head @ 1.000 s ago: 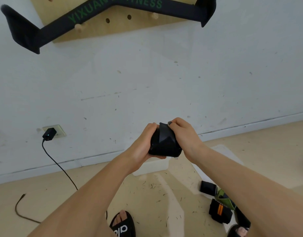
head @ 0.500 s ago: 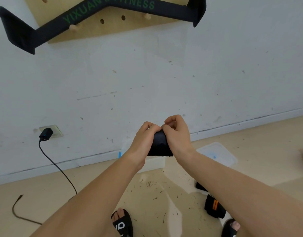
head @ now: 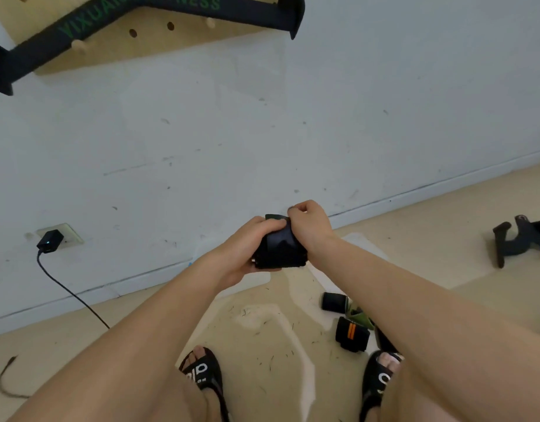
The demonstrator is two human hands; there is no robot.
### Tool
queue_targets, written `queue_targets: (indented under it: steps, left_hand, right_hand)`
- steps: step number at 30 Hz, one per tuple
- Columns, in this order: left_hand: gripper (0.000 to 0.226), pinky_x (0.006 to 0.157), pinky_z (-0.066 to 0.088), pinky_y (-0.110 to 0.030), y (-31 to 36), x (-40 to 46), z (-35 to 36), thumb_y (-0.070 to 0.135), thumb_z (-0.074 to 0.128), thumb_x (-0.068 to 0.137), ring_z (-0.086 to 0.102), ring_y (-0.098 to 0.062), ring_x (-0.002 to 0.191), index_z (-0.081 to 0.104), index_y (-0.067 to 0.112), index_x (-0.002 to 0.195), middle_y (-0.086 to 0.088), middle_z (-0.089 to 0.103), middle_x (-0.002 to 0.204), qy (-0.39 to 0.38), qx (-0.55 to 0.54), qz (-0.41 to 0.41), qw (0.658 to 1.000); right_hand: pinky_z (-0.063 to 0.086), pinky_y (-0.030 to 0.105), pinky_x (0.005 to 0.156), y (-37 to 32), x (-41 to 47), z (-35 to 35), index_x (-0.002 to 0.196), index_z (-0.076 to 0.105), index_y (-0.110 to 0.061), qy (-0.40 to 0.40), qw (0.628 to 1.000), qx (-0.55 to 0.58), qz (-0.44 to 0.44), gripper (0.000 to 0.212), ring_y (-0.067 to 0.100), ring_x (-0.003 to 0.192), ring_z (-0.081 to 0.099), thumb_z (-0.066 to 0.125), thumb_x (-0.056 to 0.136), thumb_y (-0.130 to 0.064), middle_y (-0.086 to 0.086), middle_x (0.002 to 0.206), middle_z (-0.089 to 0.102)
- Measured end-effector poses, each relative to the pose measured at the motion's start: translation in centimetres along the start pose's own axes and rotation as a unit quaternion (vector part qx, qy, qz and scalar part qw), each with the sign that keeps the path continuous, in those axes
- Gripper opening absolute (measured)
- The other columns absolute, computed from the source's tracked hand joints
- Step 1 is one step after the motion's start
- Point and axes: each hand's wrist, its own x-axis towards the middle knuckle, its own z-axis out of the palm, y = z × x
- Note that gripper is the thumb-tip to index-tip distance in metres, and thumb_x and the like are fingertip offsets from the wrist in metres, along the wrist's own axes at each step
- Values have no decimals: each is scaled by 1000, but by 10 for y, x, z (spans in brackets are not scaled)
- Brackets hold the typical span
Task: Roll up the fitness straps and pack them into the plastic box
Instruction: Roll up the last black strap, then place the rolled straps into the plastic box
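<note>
I hold a rolled black fitness strap (head: 279,249) in front of me, above the floor. My left hand (head: 247,246) grips the roll from the left and below. My right hand (head: 308,226) curls over its top right and pinches the strap's end. The clear plastic box (head: 363,248) lies on the floor behind my hands, mostly hidden by them. On the floor by my right forearm lie a small black roll (head: 332,301), a black roll with orange stripes (head: 351,333) and a green strap (head: 358,315). A long black strap with green lettering (head: 135,10) hangs on the wall pegboard.
Another black strap (head: 518,239) lies loose on the floor at the far right. A charger (head: 49,240) sits in a wall socket at left, its cable (head: 71,295) trailing over the floor. My two feet in black sandals (head: 201,373) stand at the bottom.
My view has tipped down a little, bringing my feet and the floor straps into sight. My right hand has shifted up over the roll's top; both hands still hold it.
</note>
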Motion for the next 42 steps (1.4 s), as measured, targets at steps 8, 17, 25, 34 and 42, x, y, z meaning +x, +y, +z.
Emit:
queue_targets:
  steps: [8, 17, 25, 34, 42]
  left_hand:
    - [33, 95, 59, -50, -26, 41, -3, 32, 70, 92, 69, -26, 104, 60, 17, 120, -10, 68, 117, -13, 9, -47, 999]
    - [48, 79, 56, -45, -56, 122, 15, 35, 85, 78, 69, -30, 98, 48, 20, 103, -7, 64, 105, -82, 168, -82, 979]
    - [53, 69, 34, -31, -106, 187, 48, 32, 88, 73, 39, -18, 79, 40, 20, 93, -1, 44, 92, -149, 284, -112, 941]
    - [71, 97, 55, -39, -157, 254, 74, 36, 91, 69, 61, -20, 108, 48, 19, 124, -3, 58, 120, -191, 306, -155, 920]
    - [54, 91, 58, -35, -189, 288, 66, 31, 90, 68, 65, -21, 104, 63, 22, 113, -4, 66, 114, -205, 304, -181, 913]
  right_hand:
    - [53, 46, 96, 12, 40, -35, 101, 50, -11, -12, 990, -144, -11, 22, 32, 102, 66, 38, 107, -29, 12, 104, 63]
    - [48, 37, 75, 85, 101, -59, 138, 52, -2, -210, 832, -509, 68, 38, 32, 98, 56, 46, 105, -21, 19, 130, 60]
    - [46, 37, 100, 183, 134, -118, 145, 46, -5, -137, 827, -525, 146, 43, 34, 130, 52, 48, 102, -10, 17, 147, 49]
    - [50, 35, 88, 296, 160, -109, 135, 48, -10, -177, 776, -591, 127, 41, 29, 118, 57, 60, 97, -19, 10, 129, 56]
    - [46, 37, 101, 344, 173, -104, 138, 43, -12, -146, 724, -664, 116, 53, 28, 125, 51, 66, 91, -16, 9, 135, 52]
